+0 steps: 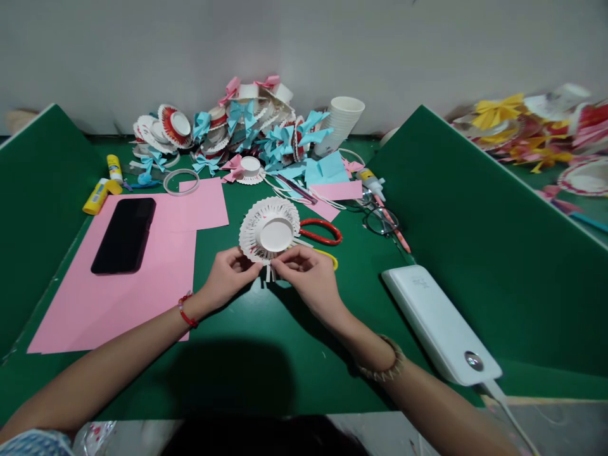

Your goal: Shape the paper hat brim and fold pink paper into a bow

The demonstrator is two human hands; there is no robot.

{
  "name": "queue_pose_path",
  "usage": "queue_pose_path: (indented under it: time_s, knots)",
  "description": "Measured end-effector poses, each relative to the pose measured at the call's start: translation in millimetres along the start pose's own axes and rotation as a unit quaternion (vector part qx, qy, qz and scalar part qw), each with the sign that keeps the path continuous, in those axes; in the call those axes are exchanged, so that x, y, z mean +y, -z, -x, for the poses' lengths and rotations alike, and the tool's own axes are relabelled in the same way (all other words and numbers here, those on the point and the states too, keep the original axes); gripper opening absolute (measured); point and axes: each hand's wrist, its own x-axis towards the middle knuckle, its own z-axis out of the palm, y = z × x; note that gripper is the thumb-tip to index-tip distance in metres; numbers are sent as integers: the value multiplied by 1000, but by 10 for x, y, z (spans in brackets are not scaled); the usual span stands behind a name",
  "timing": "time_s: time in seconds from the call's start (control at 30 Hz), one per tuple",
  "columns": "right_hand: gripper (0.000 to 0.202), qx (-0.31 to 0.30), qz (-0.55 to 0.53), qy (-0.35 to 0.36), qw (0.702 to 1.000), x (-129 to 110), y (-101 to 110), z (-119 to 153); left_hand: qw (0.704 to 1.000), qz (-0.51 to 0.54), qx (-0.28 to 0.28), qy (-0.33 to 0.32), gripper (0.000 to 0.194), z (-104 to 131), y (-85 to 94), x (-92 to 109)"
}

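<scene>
A small white paper hat [277, 235], made from a cup with its sides cut into strips and woven into a brim, is held above the green table. My left hand [232, 271] pinches the lower left of its brim between thumb and fingers. At the lower edge, my right hand [304, 269] grips the brim beside a few loose strips [269, 273] that hang down between my thumbs. Just behind the hat lie scissors with red and yellow handle loops [322, 232], their blades partly hidden.
Pink paper [156, 297] with a black phone [124, 235] lies left, near glue sticks [97, 196]. Decorated paper hats [242, 117] and stacked paper cups [339, 123] stand behind. Eyeglasses [380, 220] and a white power bank [439, 323] are right. Green dividers [494, 253] flank the table.
</scene>
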Motion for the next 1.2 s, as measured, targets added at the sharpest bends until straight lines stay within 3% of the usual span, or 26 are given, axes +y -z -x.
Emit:
queue_pose_path:
  time_s: [0.2,0.37,0.8,1.0,1.2]
  knots:
    - [10,-8,40,56,998,11,-13,12,998,-49,-13,21,21,1,14,12]
    - [15,-37,26,59,997,56,-20,1,998,18,-32,48,24,-31,40,9]
    - [17,-56,70,95,991,63,-42,26,1000,11,13,25,23,-51,4,19]
    - [4,-40,150,191,969,-24,-3,72,998,-34,50,-1,19,-35,-24,49]
    - [10,-58,284,295,910,42,8,38,999,42,-4,35,22,-59,31,-13]
